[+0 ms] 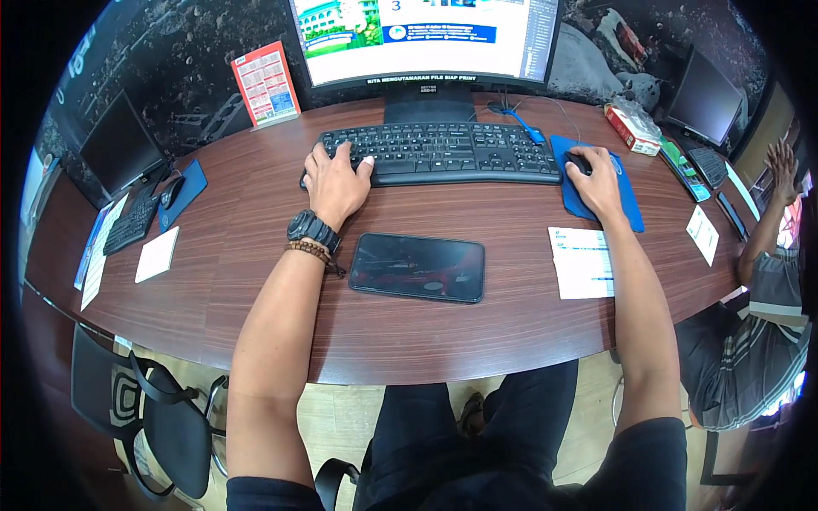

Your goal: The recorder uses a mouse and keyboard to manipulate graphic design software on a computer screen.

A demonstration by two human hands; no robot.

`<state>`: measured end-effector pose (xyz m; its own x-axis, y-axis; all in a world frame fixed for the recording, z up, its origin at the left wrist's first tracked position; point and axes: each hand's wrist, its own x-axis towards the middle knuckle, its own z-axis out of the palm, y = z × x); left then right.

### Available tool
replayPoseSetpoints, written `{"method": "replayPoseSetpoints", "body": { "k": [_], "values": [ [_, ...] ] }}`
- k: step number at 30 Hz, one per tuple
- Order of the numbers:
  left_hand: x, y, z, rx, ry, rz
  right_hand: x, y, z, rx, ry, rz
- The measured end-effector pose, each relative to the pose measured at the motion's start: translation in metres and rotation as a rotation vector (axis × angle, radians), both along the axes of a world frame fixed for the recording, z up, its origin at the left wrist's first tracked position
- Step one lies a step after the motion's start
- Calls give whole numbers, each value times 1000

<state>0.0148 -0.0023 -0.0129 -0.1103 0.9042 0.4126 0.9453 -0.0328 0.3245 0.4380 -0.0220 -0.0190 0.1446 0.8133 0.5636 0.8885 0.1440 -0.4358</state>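
My left hand (336, 184) rests on the left end of a black keyboard (443, 155), its fingers spread over the keys. A black watch (312, 228) and a beaded bracelet (308, 249) circle that wrist. To the right of the keyboard, my right hand (596, 181) is curled over a black computer mouse (580, 163), which lies on a blue mouse pad (628, 204). Behind the keyboard a large monitor (426, 43) is lit with a page layout. Between my forearms a dark smartphone (417, 267) lies flat, screen up.
A printed paper slip (583, 264) lies beside my right forearm. A red desk calendar (266, 85) stands at the back left, a red-and-white box (632, 129) at the back right. Another person (750, 341) sits at the right, one hand raised. An office chair (170, 426) stands left.
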Motion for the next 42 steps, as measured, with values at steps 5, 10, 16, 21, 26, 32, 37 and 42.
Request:
{"method": "replayPoseSetpoints", "body": {
  "k": [5,10,16,21,26,32,37,42],
  "values": [
    [5,-2,-3,27,-41,-21,4,0,-3,22,-11,-6],
    [7,-1,-7,36,60,-301,7,1,-3,13,-8,-7],
    [15,-5,-4,-1,85,-387,3,-1,-3,6,-3,-5],
    [18,-5,-2,-36,95,-375,3,-2,-1,9,-5,27],
    [7,-2,-4,68,30,-189,3,-2,-1,22,-5,49],
    [-1,0,-3,39,4,-53,3,-1,-1,31,-6,48],
    [1,-2,-2,23,1,-53,3,-2,0,21,-23,42],
    [-1,-2,-3,19,10,-55,1,-3,1,10,-16,32]
  ]
}}
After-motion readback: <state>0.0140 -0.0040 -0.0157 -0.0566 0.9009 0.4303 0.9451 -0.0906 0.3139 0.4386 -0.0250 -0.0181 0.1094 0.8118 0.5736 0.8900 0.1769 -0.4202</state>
